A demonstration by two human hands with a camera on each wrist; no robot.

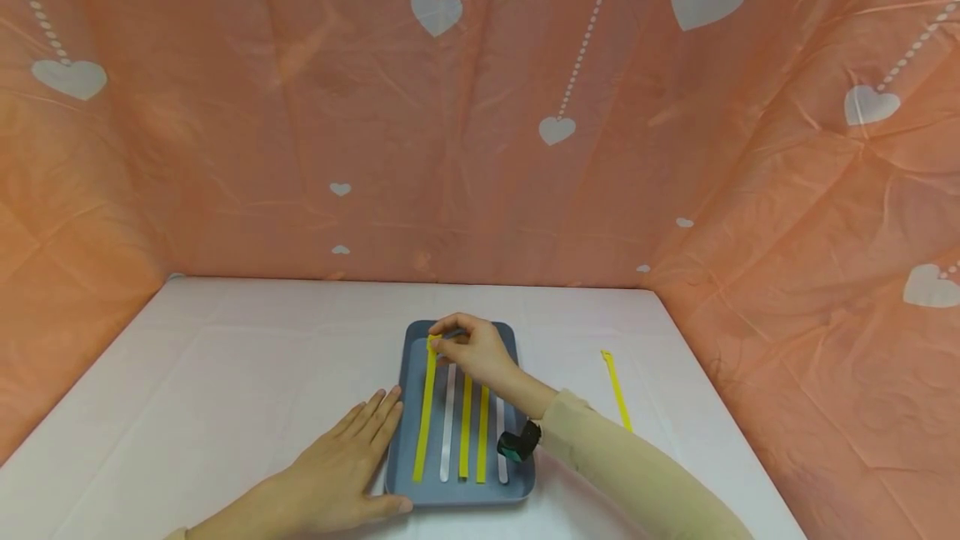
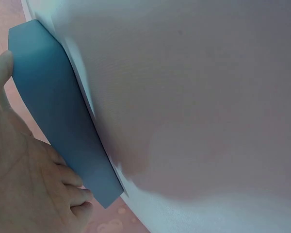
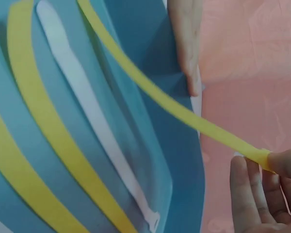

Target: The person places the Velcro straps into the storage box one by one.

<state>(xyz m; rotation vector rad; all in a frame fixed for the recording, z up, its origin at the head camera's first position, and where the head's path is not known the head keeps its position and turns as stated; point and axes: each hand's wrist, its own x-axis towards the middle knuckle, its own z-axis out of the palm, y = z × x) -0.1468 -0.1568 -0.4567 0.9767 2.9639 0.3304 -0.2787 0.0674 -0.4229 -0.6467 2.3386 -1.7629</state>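
Observation:
A blue-grey tray point(image 1: 459, 501) lies lengthwise on the table with yellow and white strap-like cable ties side by side in it. At the far left end of the tray, my right hand point(image 1: 480, 350) pinches the head of a yellow cable tie point(image 1: 424, 423) between thumb and finger. That tie's held end is lifted above the rim in the right wrist view. To its right lie a white cable tie point(image 1: 447, 432), two yellow ones point(image 1: 465, 432) and another white one point(image 1: 502, 467). My left hand point(image 1: 337, 461), fingers extended, rests against the tray's left side.
Another yellow cable tie point(image 1: 617, 390) lies on the white table point(image 1: 262, 357) right of the tray, partly hidden by the right sleeve point(image 1: 630, 457). An orange curtain point(image 1: 375, 148) with white hearts encloses the back and sides.

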